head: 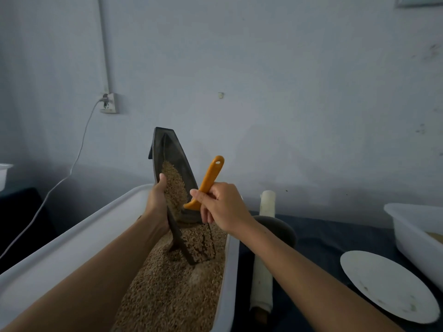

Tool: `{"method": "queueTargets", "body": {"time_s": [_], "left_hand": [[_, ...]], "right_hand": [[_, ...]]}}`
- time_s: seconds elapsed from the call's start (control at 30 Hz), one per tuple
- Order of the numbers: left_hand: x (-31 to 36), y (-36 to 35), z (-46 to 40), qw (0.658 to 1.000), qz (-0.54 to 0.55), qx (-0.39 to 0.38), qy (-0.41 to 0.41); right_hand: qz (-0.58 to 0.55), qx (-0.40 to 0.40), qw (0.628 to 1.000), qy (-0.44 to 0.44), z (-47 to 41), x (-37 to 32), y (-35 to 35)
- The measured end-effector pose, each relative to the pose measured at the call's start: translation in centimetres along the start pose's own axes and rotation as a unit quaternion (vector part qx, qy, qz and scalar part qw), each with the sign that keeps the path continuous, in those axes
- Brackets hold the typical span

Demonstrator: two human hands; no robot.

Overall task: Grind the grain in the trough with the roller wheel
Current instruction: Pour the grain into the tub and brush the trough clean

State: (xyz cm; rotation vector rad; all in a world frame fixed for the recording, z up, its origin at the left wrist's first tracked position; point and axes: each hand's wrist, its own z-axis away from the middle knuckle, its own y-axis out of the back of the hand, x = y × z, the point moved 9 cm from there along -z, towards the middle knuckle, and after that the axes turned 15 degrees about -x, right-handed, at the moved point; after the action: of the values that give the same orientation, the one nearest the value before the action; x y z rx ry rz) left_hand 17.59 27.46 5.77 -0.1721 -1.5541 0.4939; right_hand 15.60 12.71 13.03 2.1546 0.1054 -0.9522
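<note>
Dark metal, boat-shaped and narrow, the trough (171, 149) stands tilted steeply in front of me, its far tip raised toward the pale wall (287, 80) and its near end sunk into the grain (167, 291) that fills the white tub (72, 240). My left hand (157, 200) grips the trough's left rim about halfway along, thumb hooked over the edge and fingers curled behind it. A band of grain lies inside the trough, running from just above my thumb down to where the near end meets the heap in the tub.

My right hand (221, 207) is just to the right of the trough, fingers curled round the orange handle of a brush (209, 180). The handle points up and away from me; its lower end reaches into the trough beside the grain, close to my left hand. The bristles I cannot make out.

To the right of the tub, on a dark cloth (323, 238), lies the roller wheel (279, 230): a dark disc on a long white-wrapped axle (263, 267) that runs toward me. It sits behind and below my right forearm, well apart from both hands. Farther right are a white plate (386, 286) and another white bin (412, 224) at the edge of view. On the wall at left, a cable (79, 149) hangs from a socket (109, 103).
</note>
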Motion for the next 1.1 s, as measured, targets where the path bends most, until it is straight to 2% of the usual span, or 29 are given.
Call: {"method": "queueTargets", "body": {"time_s": [0.1,0.3,0.4,0.57,0.63,0.9,1.0,1.1], "left_hand": [[-0.1,-0.1,-0.2,1.000,-0.006,-0.005,-0.002],[-0.1,-0.3,-0.2,1.000,-0.017,-0.023,-0.001],[0.2,-0.8,-0.3,0.999,-0.027,-0.044,-0.013],[0.5,0.1,-0.3,0.997,-0.068,0.003,-0.019],[0.4,-0.3,-0.3,0.998,-0.062,-0.010,-0.018],[0.4,-1.6,0.2,0.997,-0.046,-0.064,-0.023],[0.3,-2.0,0.0,0.996,-0.032,-0.084,-0.028],[0.3,-2.2,0.1,0.995,-0.036,-0.092,-0.031]], "right_hand": [[0.004,-0.002,1.000,0.010,0.6,-0.5,0.6],[0.023,0.106,0.993,0.048,-0.6,-1.3,2.2],[0.019,0.073,0.997,0.027,-1.6,-0.4,1.1],[0.012,0.018,1.000,0.003,-0.5,0.4,0.1],[0.008,0.011,1.000,0.008,0.2,0.3,0.5],[0.008,0.153,0.985,0.078,-2.2,-1.0,4.0],[0.001,0.149,0.985,0.083,-4.3,-0.9,3.8],[0.010,0.115,0.992,0.052,-5.7,0.2,2.8]]}}
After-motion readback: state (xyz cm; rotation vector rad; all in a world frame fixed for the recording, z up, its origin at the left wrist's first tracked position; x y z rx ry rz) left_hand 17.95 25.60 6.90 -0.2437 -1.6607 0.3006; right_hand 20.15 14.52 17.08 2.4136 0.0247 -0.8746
